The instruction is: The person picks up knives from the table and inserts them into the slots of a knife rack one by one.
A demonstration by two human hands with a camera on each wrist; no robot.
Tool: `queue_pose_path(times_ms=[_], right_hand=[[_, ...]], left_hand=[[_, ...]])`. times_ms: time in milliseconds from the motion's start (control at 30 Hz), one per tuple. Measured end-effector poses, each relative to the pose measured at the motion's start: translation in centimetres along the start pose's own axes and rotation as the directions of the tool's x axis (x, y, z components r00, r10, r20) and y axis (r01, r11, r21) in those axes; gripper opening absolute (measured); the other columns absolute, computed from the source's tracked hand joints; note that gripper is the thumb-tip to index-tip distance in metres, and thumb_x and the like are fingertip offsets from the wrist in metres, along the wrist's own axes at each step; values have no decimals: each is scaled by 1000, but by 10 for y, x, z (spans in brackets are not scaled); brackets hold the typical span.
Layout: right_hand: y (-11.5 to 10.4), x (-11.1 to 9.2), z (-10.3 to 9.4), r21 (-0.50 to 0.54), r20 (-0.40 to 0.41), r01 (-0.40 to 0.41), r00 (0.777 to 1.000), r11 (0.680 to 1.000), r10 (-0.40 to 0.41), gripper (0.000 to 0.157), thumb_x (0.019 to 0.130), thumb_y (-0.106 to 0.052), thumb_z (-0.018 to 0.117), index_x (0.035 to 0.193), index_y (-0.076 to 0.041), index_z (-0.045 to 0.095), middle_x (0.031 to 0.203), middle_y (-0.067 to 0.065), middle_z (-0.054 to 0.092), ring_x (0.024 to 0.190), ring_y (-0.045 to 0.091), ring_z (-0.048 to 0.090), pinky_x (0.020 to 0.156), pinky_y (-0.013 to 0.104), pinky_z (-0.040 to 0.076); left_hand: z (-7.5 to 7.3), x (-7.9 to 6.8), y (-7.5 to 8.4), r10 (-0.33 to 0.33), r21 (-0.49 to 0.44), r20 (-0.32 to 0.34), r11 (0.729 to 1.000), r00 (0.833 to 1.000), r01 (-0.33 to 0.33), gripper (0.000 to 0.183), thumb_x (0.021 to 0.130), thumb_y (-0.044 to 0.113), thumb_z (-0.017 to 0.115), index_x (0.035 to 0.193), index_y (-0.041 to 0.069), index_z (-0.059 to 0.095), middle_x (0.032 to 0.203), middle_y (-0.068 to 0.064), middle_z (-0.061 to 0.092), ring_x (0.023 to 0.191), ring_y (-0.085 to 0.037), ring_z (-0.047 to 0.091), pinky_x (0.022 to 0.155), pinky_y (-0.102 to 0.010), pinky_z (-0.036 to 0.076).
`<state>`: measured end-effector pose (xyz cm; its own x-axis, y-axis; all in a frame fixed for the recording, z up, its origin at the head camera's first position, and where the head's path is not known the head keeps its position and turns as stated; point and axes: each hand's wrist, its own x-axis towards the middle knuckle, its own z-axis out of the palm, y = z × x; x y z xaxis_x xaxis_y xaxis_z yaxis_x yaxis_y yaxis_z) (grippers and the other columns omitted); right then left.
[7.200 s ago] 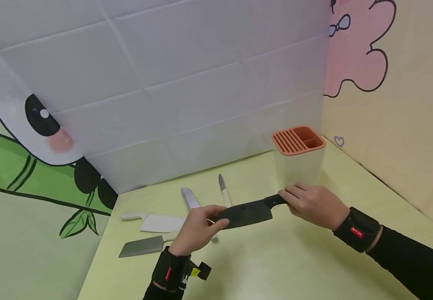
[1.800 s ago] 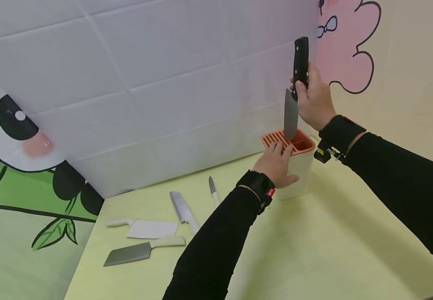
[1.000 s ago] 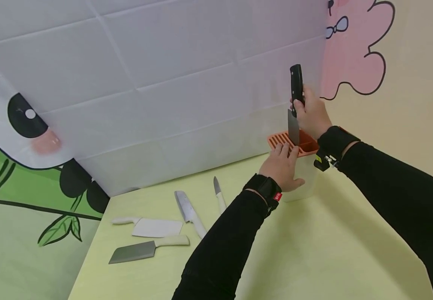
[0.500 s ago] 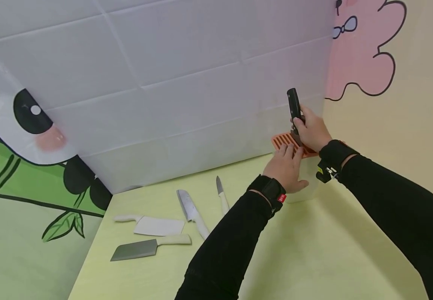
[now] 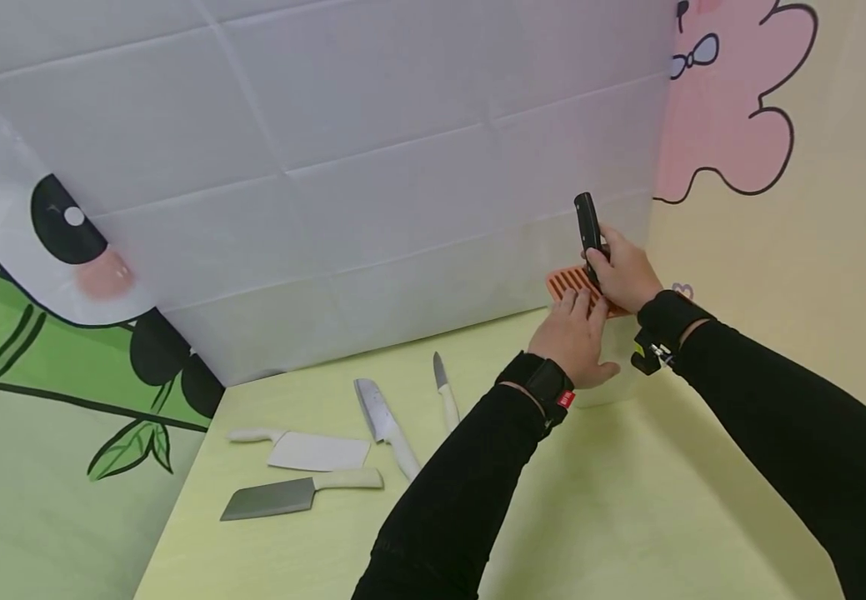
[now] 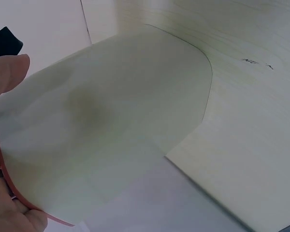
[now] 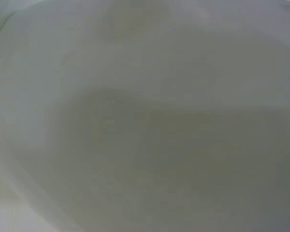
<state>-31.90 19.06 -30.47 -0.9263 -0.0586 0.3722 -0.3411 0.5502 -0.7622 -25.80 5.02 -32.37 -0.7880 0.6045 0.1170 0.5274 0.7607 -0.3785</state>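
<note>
Your right hand (image 5: 629,271), nearer, grips the black knife (image 5: 587,223) at the slotted holder (image 5: 618,337) — long axis leaning to 11 o'clock, 12 o'clock from your left hand (image 5: 570,343), unclenched, fingers straight atop holder.

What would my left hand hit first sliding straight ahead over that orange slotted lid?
Probably the long black knife handle gripped by your right hand, though depth is hard to judge.

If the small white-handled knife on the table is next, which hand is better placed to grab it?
Probably the left hand: it rests on the knife holder, gripping no knife, and is nearer the small white-handled knife. The right hand is farther off and grips the black-handled knife.
</note>
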Motion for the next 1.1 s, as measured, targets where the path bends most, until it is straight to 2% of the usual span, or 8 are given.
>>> queue_pose_path(times_ms=[233, 433, 667, 1100], right_hand=[[3, -1, 0, -14, 17, -37, 999, 999, 37, 56, 107, -19, 40, 155, -2, 16, 131, 31, 53, 113, 44, 53, 101, 60, 37], [7, -1, 1, 20, 37, -52, 998, 998, 51, 59, 106, -22, 43, 155, -3, 17, 134, 31, 50, 119, 44, 52, 102, 58, 38], [10, -1, 1, 28, 33, -72, 997, 997, 71, 62, 104, -26, 48, 154, -2, 20, 131, 31, 51, 115, 43, 53, 101, 57, 39], [4, 0, -3, 49, 38, -124, 992, 991, 122, 65, 104, -39, 44, 154, -3, 22, 132, 30, 51, 114, 42, 53, 100, 57, 41]], left_hand=[[2, 0, 1, -2, -13, -11, 1000, 1000, 2, 98, 84, 75, 48, 157, 15, 21, 158, -9, 27, 144, -26, 24, 117, -35, 18], [5, -1, 2, 4, -29, -18, 1000, 1000, -5, 98, 84, 74, 50, 156, 15, 21, 158, -9, 26, 145, -26, 24, 117, -36, 17], [7, -2, 2, 5, -37, -25, 999, 1000, -6, 97, 84, 73, 51, 156, 15, 22, 157, -10, 27, 145, -27, 24, 117, -37, 17], [8, 0, 1, 0, -32, -40, 999, 999, -1, 99, 84, 74, 50, 157, 15, 19, 159, -10, 24, 145, -27, 22, 117, -36, 16]])
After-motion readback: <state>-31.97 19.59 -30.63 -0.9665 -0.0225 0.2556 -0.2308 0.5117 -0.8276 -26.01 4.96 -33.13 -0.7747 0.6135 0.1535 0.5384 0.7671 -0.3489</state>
